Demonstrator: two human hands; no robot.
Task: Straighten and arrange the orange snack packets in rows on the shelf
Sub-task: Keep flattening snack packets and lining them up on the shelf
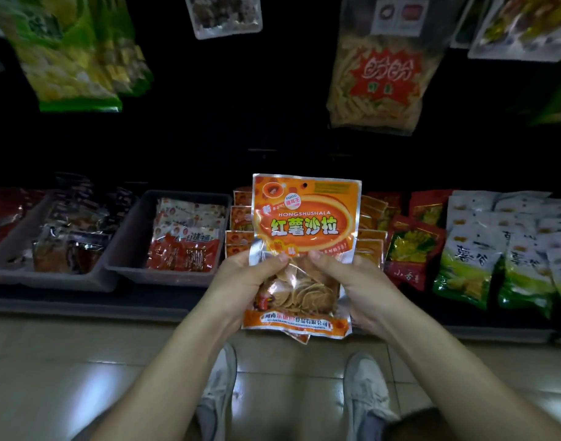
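- Both hands hold one orange snack packet (304,237) upright in front of the shelf (82,308), with its printed face to the camera.
- Left hand (241,281) is closed on the lower left edge of the packet, the thumb pressed on the front near the clear window.
- Right hand (352,281) is closed on the lower right side, the thumb also on the front, close to the left thumb but not touching it.
- A corner of a second orange packet (300,338) shows under the bottom edge of the first one, so the hands seem to hold more than one.
- More orange packets (241,218) lie in stacked rows on the shelf behind the held packet, to its left, and others (373,218) lie to its right.
- A grey tray (139,237) with red and white packets stands just beside the left row.
- Red packets (413,246) and white and green bags (502,249) lie on the shelf further right.
- Two grey shoes (362,396) stand on the tiled floor (50,377) below the arms.
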